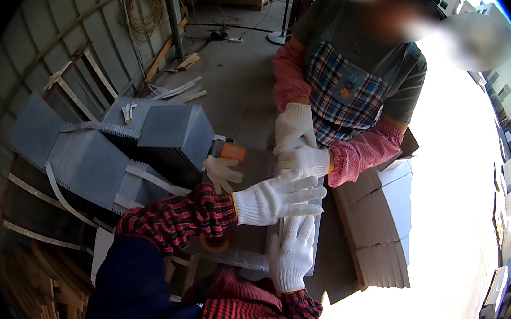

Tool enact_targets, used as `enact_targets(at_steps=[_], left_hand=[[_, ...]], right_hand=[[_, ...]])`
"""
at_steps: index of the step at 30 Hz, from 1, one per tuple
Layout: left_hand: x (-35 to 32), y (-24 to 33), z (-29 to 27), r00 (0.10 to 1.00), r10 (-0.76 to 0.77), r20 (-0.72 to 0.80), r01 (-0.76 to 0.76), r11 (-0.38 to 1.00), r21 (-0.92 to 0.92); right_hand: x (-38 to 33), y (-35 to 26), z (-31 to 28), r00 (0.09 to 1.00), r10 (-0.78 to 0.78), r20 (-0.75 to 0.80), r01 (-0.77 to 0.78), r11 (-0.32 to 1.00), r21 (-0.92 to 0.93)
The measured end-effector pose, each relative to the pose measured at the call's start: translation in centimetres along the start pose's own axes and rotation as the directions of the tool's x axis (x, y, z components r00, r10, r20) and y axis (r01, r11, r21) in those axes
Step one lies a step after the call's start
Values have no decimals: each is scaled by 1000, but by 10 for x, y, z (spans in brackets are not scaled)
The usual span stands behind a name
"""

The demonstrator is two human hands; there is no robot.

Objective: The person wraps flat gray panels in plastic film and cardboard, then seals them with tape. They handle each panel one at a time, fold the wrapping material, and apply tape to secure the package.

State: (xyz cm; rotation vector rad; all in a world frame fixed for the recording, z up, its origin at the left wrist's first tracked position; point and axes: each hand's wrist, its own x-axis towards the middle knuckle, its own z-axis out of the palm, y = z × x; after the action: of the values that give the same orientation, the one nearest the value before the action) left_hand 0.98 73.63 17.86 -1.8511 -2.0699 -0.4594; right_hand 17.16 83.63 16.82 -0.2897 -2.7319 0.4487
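Note:
My left hand, in a white knit glove, stretches across the small table with its fingers straight and spread. Just below it is my right hand, gloved alike, its fingers extended away from me and its fingertips close against the left hand's fingers. No object shows in either hand; the right palm and thumb are partly hidden. Beside my left wrist, a loose white glove lies near an orange item. Under my left forearm sits a ring-shaped roll, perhaps tape.
Opposite me stands a co-worker in a plaid apron, one gloved hand meeting the other. Stacked grey panels fill the left side. A pale stack of sheets stands right of the table. Wood strips lie on the floor behind.

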Motion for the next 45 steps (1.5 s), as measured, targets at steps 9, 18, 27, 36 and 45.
enact_targets(at_steps=[9, 18, 27, 36, 45], left_hand=[[38, -22, 16, 896, 279, 346, -275, 960, -60], [21, -33, 30, 898, 339, 282, -359, 933, 24], [14, -31, 30, 912, 385, 138, -402, 908, 122], [17, -28, 65, 945, 324, 50, -328, 928, 175], [10, -32, 57, 919, 356, 167, -380, 914, 140]], right_hand=[[-3, 3, 4, 999, 53, -4, -52, 986, 157], [-50, -6, -5, 991, 130, -26, -119, 959, 259], [-54, -33, 6, 983, 94, -159, -103, 993, -53], [-137, -102, 81, 941, 255, 224, -322, 878, 353], [-71, -80, 244, 620, 498, 606, -562, 821, -99]])
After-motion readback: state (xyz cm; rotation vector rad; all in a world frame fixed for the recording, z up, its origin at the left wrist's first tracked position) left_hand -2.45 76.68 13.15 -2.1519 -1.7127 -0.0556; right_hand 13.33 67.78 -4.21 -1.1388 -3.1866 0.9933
